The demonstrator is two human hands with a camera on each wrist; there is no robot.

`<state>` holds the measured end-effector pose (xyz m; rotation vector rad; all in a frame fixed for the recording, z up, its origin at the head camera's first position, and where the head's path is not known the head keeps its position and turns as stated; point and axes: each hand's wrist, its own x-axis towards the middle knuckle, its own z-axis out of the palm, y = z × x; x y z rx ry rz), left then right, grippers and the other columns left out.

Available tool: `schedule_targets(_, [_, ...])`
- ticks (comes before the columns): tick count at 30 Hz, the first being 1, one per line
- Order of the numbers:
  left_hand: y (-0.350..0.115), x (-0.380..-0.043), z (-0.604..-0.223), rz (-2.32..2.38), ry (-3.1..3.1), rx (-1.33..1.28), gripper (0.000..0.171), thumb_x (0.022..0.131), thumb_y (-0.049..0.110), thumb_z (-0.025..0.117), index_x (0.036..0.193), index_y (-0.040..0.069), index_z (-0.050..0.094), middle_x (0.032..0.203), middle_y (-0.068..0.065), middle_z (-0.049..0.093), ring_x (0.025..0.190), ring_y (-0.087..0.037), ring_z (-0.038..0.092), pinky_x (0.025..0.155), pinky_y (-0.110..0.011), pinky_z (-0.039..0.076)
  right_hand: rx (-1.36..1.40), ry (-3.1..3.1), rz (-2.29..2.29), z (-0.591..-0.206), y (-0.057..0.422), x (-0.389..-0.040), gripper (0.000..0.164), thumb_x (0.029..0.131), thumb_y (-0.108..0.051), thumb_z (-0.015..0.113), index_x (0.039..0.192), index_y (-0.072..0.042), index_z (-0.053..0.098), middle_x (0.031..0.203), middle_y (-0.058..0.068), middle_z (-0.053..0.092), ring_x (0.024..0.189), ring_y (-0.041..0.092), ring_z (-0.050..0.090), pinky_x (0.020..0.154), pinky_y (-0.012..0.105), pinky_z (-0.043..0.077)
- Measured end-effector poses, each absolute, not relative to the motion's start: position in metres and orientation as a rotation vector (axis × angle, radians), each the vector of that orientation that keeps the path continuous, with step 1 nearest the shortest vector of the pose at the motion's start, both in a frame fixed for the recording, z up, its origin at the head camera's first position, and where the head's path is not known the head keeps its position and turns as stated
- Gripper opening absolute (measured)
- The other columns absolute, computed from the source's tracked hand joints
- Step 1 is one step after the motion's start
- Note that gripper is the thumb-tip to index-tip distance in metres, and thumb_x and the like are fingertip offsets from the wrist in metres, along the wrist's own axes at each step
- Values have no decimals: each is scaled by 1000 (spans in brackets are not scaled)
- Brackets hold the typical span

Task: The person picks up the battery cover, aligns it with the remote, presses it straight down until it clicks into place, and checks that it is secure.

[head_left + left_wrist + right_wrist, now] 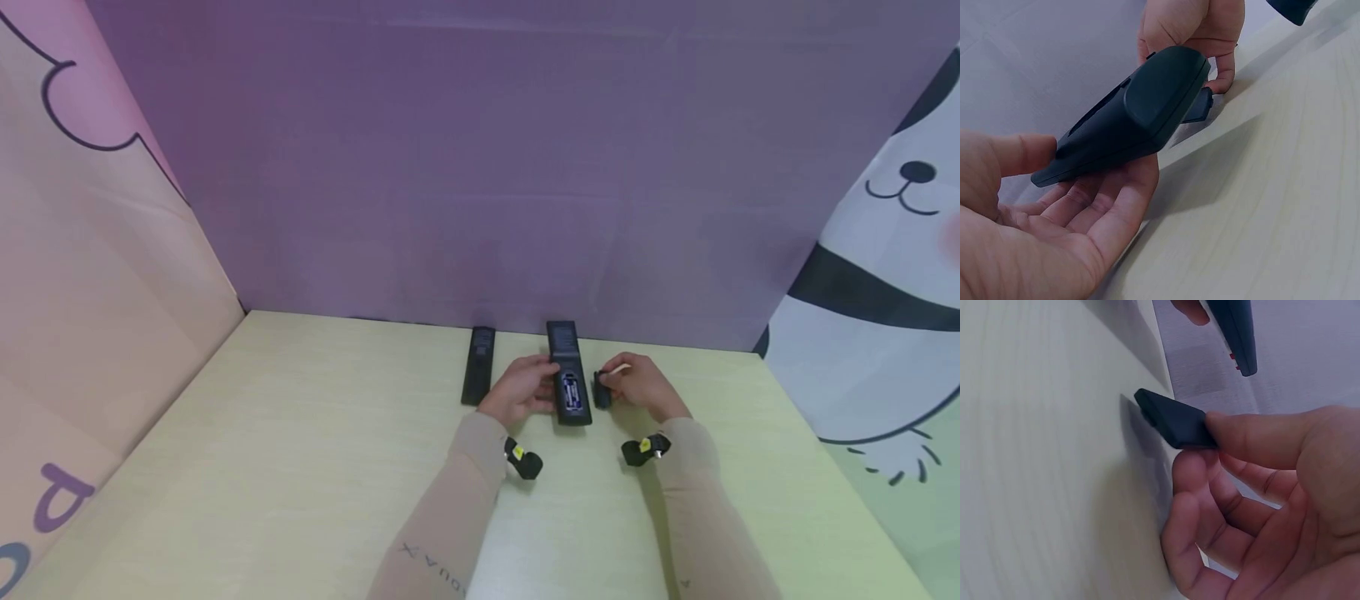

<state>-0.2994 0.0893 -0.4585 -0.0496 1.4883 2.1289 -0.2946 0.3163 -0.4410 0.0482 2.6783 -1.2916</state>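
A black remote (567,367) lies back-up on the pale wood table (300,467), its battery bay open and batteries (570,392) showing. My left hand (546,385) grips its left side; in the left wrist view the remote (1129,119) rests on my fingers with the thumb (1016,153) against its edge. Just right of it, my right hand (611,379) pinches the small black battery cover (602,389) between thumb and fingers. The right wrist view shows the cover (1172,419) held a little above the table. The cover (1197,106) also shows past the remote's end.
A second black remote (477,365) lies flat to the left of the held one, near the purple back wall (480,167). Printed panels close in the left and right sides. Black wrist cameras (522,458) sit on both sleeves.
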Motion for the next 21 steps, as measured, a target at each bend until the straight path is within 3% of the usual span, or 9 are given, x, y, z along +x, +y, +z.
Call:
schedule_targets(12, [90, -298, -459, 2134, 1507, -62, 37, 101, 12, 61, 138, 6, 59, 124, -18, 69, 101, -25, 67, 90, -47, 59, 46, 2683, -1297, -427, 325, -293, 27, 101, -17, 62, 121, 1, 56, 84, 1, 66, 73, 15, 60, 71, 30, 53])
schedule_targets(21, [87, -299, -458, 2139, 1494, -64, 37, 100, 12, 63, 137, 8, 60, 124, -17, 70, 101, -25, 67, 88, -44, 60, -11, 2688, -1371, -418, 326, -291, 23, 102, -10, 58, 120, 3, 54, 96, 6, 71, 81, 16, 64, 78, 32, 58])
